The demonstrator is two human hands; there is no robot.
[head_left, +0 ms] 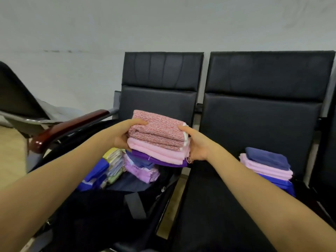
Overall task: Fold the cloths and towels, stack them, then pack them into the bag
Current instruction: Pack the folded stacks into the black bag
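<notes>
The stack of folded pink and purple cloths (160, 140) is held just above the open black bag (101, 206), your left hand (121, 137) and right hand (199, 145) gripping its ends, fingers (141, 122) pinching it, another folded stack (267, 166) on the right-hand chair (254, 115).

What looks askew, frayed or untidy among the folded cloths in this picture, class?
A loose thread dangles from the lower right corner of the stack held between the left hand and right hand. In the open bag, the packed cloths lean sideways rather than lying flat. Nothing looks spilled or damaged.
</notes>
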